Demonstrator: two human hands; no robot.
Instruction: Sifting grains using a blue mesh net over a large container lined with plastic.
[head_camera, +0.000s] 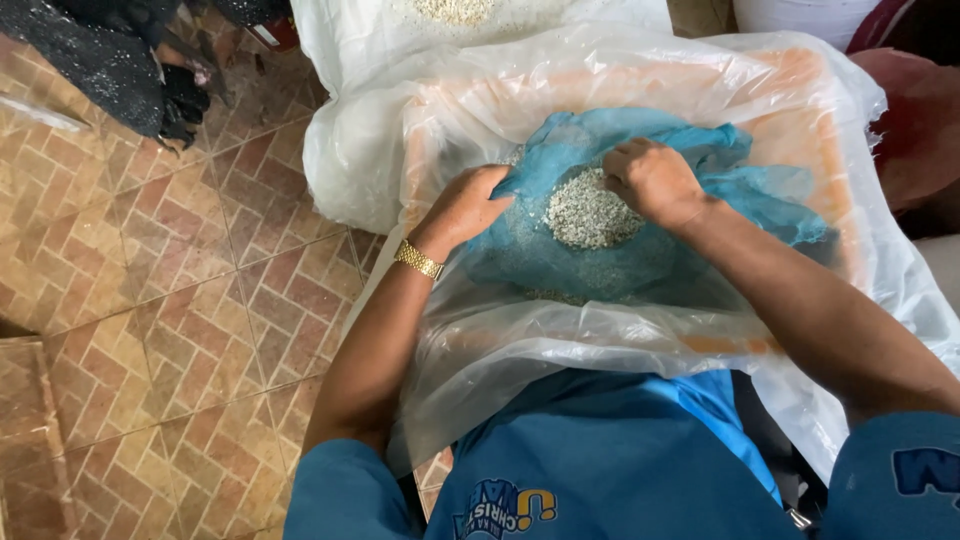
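Brown herringbone floor tiles lie to the left; a clear plastic sheet covers your lap. Your left hand, a gold watch at its wrist, has its grip closed on the blue mesh bag's left rim. Your right hand pinches the far rim. Pale grain fills the bag, between both hands. A white sack stands beyond

Open tiled floor leftward
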